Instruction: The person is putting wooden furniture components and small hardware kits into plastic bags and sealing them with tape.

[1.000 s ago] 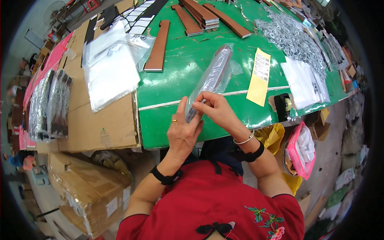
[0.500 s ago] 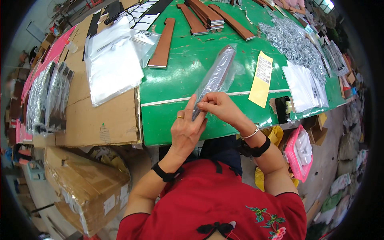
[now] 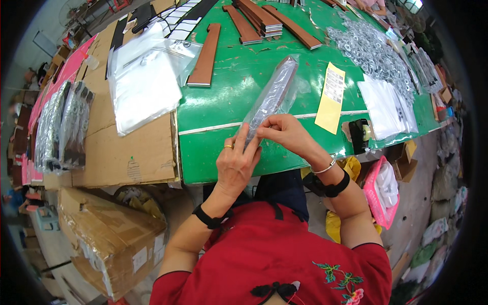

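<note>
A long clear plastic bag (image 3: 270,101) with a dark brown strip-like piece inside lies slantwise on the green table, its far end pointing up and right. My left hand (image 3: 236,160), wearing a ring, holds the near end, fingers stretched along it. From the right, my right hand (image 3: 291,136) is closed, with thumb and forefinger pinched at the bag's near edge. What exactly sits in that pinch is partly hidden. A yellow sheet of labels (image 3: 330,99) lies to the right of the bag. Beyond the bag to the left rests a brown flat piece (image 3: 205,55).
Clear bags (image 3: 145,84) lie on cardboard at left, beside packed bundles (image 3: 63,124). More brown pieces (image 3: 259,19) are stacked at the back. Metal rings (image 3: 373,53) are heaped at far right, near white bags (image 3: 387,109) and a tape dispenser (image 3: 360,136). A carton (image 3: 109,236) stands below.
My right hand has shifted slightly right along the bag's near edge, its fingers still pinched. My left hand stays almost in place on the bag.
</note>
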`<state>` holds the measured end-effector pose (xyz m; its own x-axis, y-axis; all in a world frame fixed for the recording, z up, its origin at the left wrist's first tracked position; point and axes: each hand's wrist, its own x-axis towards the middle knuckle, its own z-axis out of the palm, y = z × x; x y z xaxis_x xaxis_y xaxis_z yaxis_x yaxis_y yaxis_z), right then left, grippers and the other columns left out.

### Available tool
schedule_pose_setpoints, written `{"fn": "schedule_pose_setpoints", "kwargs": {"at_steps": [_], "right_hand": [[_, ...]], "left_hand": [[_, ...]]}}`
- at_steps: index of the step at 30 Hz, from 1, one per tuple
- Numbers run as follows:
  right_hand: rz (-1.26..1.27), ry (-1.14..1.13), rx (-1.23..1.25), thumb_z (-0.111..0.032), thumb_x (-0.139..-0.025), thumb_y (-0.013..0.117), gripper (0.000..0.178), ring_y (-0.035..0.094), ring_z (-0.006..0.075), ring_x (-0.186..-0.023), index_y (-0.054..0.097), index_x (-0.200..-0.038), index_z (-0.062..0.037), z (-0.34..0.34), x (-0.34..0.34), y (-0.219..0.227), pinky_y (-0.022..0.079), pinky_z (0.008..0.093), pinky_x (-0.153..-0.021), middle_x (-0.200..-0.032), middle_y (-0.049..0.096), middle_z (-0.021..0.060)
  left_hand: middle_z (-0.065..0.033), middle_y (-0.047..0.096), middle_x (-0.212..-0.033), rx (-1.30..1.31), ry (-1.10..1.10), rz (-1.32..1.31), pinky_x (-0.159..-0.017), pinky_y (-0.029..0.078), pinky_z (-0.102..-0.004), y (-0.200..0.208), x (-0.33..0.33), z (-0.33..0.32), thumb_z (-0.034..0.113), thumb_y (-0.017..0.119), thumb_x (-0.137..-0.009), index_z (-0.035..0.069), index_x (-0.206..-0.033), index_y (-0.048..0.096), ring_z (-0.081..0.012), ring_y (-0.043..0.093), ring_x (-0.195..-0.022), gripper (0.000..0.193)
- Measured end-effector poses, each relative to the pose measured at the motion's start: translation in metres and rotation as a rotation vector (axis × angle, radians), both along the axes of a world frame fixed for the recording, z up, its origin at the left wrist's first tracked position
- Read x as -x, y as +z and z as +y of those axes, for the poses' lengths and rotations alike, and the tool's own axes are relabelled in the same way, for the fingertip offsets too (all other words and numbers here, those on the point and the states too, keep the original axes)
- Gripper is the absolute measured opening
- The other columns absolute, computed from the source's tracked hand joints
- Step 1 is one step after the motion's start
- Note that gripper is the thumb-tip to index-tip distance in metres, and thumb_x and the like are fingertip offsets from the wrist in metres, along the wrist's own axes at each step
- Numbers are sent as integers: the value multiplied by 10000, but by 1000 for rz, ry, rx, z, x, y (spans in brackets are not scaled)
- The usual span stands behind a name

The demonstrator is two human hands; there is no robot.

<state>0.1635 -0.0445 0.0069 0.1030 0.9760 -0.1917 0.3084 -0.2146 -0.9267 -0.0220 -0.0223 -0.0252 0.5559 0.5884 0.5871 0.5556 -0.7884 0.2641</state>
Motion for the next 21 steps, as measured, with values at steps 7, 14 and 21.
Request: {"fn": "schedule_pose_setpoints", "kwargs": {"at_steps": [7, 14, 21], "right_hand": [[151, -123, -78, -234, -869, 694, 267, 510, 34, -588, 713, -941, 22, -8, 8, -5, 391, 232, -526, -664, 632, -12], [230, -129, -26, -204, -910, 693, 309, 596, 35, -797, 663, -1104, 34, -18, 7, -19, 450, 181, -692, -849, 681, 5], [276, -163, -171, -183, -906, 699, 298, 429, 4, -639, 681, -1142, -3, -20, 10, -31, 312, 202, -555, -693, 524, -76]], "left_hand": [[-76, 626, -1250, 44, -4, -29, -709, 546, -354, 4, -1, 4, 151, 765, -756, 167, -1133, 708, -281, 610, -850, 381], [-58, 630, -1264, 116, 6, -40, -706, 544, -360, 7, 0, 5, 155, 768, -758, 168, -1120, 705, -289, 615, -857, 368], [-55, 634, -1257, 109, -9, -23, -713, 543, -357, 8, 1, 6, 148, 777, -741, 170, -1103, 713, -288, 620, -848, 368]]}}
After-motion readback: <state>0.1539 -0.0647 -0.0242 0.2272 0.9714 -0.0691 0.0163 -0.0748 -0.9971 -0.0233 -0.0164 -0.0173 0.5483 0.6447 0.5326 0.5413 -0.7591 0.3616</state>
